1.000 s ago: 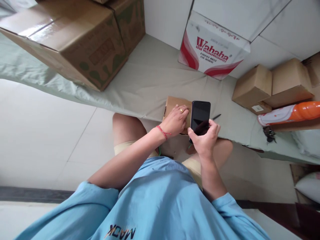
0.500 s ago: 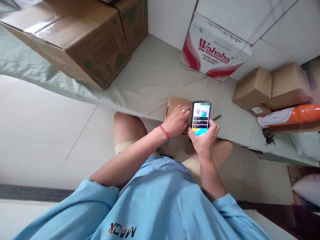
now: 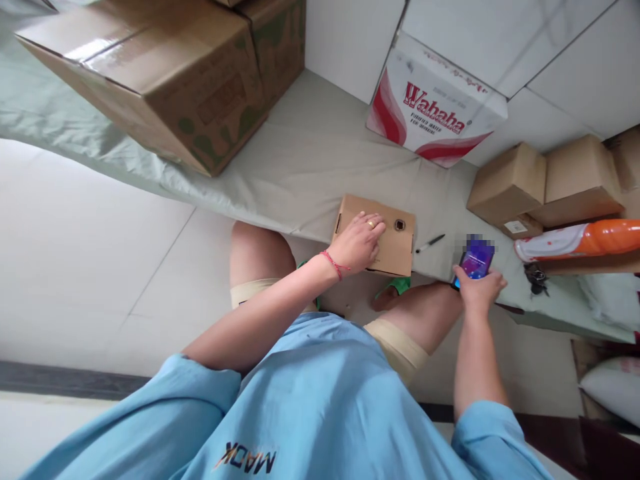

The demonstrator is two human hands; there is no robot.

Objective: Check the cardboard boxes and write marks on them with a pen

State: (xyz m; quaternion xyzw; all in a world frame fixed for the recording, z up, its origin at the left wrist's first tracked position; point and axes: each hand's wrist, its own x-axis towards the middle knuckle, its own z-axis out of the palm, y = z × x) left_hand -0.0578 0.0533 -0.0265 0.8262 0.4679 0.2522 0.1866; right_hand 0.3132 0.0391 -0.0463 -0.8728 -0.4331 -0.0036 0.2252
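A small flat brown cardboard box (image 3: 395,252) lies near the cloth's front edge, with a dark square mark (image 3: 400,225) on its top. My left hand (image 3: 357,243), wearing a ring and a red bracelet, rests on the box's left part with its fingers laid over the top. Off to the right, my right hand (image 3: 479,288) is closed around a smartphone (image 3: 476,260) whose lit screen faces up. Between box and phone, a pen (image 3: 430,243) lies on the cloth.
Pale green cloth (image 3: 320,147) covers the surface. Large cartons (image 3: 200,100) stand at back left and a white Wahaha carton (image 3: 435,107) at the wall. To the right are smaller brown boxes (image 3: 510,177), an orange-and-white bottle (image 3: 580,240) and keys (image 3: 536,277).
My right hand has carried the phone from above the box's right side out to the right, uncovering the box top and the pen. My left hand stays on the box.
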